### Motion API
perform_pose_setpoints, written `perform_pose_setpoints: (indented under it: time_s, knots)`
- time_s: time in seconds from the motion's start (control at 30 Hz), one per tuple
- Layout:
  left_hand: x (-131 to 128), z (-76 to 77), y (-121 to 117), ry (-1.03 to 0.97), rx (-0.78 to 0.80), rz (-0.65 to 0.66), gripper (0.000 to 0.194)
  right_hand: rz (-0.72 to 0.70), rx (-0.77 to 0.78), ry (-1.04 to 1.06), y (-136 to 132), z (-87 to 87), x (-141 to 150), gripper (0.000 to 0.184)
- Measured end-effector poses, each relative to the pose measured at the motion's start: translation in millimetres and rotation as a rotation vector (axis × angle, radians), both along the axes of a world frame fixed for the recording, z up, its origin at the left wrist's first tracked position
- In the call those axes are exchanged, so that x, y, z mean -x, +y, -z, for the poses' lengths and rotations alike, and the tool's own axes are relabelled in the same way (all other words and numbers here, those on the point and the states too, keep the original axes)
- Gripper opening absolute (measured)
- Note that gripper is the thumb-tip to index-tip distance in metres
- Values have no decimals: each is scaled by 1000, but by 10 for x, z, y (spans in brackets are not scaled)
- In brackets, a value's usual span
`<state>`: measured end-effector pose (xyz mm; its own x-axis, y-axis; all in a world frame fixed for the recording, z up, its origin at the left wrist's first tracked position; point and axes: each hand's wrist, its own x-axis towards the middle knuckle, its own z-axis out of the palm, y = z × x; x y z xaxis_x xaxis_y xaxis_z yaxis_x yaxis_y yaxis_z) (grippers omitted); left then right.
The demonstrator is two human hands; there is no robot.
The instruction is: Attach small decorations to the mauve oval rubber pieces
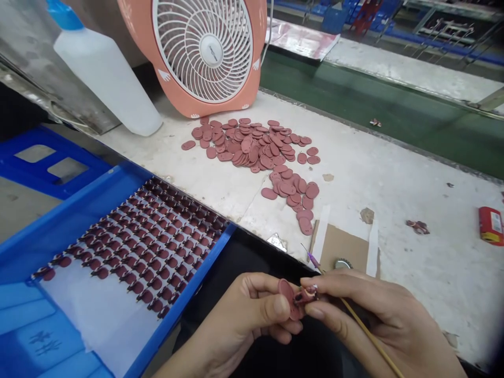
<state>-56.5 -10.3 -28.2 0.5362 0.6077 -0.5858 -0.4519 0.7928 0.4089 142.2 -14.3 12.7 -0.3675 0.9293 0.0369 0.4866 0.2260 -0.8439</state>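
My left hand (pixel 252 310) pinches a reddish-brown oval disc (pixel 286 290) between thumb and fingers, low in the view over my dark lap. My right hand (pixel 366 310) meets it there, its thumb and forefinger closed on a small figurine piece (pixel 307 295) in brown, white and black. That piece touches the disc's face. A thin brush-like tool (pixel 370 336) with a purple tip also rests in my right hand, slanting up to the left. Beyond my hands, a pile of similar oval discs (pixel 252 144) with small holes lies on the white bench.
To the left, a blue tray (pixel 205 270) holds rows of assembled pieces on white paper. An orange fan (pixel 210 50) and a white bottle (pixel 106 79) stand at the back. A cardboard piece (pixel 342 247) with a bottle cap (pixel 343 263), figurine parts (pixel 418 227) and a red box (pixel 491 226) lie right.
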Motion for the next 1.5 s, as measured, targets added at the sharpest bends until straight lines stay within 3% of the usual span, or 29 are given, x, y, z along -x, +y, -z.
perform_pose_setpoints:
  time_s: [0.43, 0.93, 1.5]
  knots:
    - [20, 55, -59, -15, 26, -2, 32, -93, -49, 2, 57, -77, 65, 30]
    - [28, 109, -147, -43, 63, -42, 30, -141, -152, -88, 27, -93, 99, 12]
    - [-46, 172, -234, -89, 168, -63, 34, -157, -142, -112, -13, -85, 109, 13]
